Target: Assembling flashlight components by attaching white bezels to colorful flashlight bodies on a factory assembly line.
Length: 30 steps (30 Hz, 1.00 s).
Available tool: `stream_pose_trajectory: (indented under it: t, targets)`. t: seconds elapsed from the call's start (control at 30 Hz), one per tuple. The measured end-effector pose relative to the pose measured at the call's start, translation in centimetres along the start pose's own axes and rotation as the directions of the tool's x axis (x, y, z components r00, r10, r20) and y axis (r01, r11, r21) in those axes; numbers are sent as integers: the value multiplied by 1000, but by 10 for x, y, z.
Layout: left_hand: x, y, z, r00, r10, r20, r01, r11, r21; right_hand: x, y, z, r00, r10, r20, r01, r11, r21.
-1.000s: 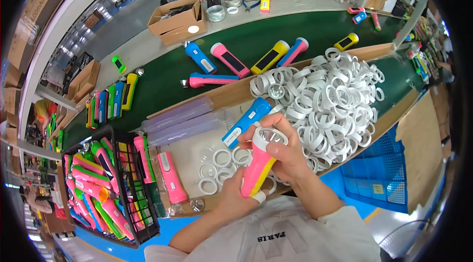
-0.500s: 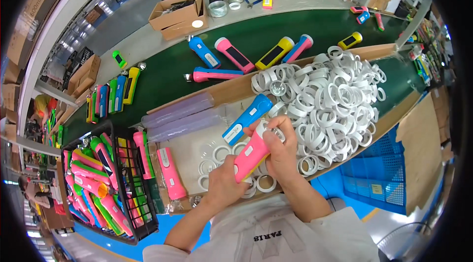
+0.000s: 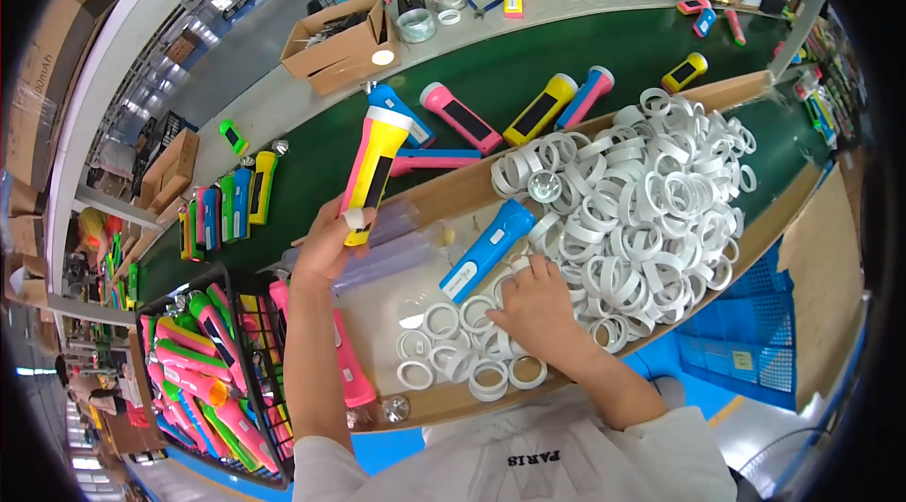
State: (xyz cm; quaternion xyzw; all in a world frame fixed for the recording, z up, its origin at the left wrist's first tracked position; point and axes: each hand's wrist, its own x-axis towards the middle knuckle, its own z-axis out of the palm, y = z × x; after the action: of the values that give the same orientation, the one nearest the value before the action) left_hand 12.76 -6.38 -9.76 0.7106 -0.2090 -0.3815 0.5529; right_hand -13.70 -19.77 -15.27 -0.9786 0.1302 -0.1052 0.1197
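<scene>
My left hand (image 3: 326,242) is closed round the lower end of a yellow and pink flashlight (image 3: 375,162). The flashlight stands nearly upright over the green belt, its white-ringed head at the top and a dark panel along its side. Over the loose white rings (image 3: 489,379) in the cardboard tray is my right hand (image 3: 536,306), its bent fingers partly spread and some fingertips hidden. Just beyond that hand, a blue flashlight (image 3: 486,252) lies slantwise. The large heap of white rings (image 3: 651,209) is to its right, with a clear round lens (image 3: 545,186) on its left edge.
At left, a black basket (image 3: 247,332) holds several colourful flashlights. More flashlights, such as a pink one (image 3: 461,117), lie on the green belt (image 3: 491,54). Clear plastic sleeves (image 3: 392,252) lie in the tray. Behind the belt stands an open cardboard box (image 3: 340,47).
My left hand has carried the flashlight up and left toward the belt, turning its yellow side into view. My right hand has let go of its head and dropped to the rings.
</scene>
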Motion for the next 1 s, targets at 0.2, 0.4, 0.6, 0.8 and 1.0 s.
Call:
stream_pose_trajectory:
  t: [0.2,0.4,0.6,0.8,1.0]
  targets:
    - [-9,-7,12,962,133,240,-30,922,-387,2,5,-11,989,-67,136,61,997,46]
    - [-43,-22,49,839,-10,544,267,879,-396,30,10,-41,881,387,-273,215,186,959]
    - [-104,-40,121,911,-33,412,188,920,-343,36,2,-37,974,206,95,51,-608,792]
    - [-144,-33,151,945,9,327,92,952,-292,23,-15,-45,977,210,22,128,-675,726]
    - [-173,-36,163,766,174,619,495,454,-741,5,-22,-44,993,35,-115,81,-903,422]
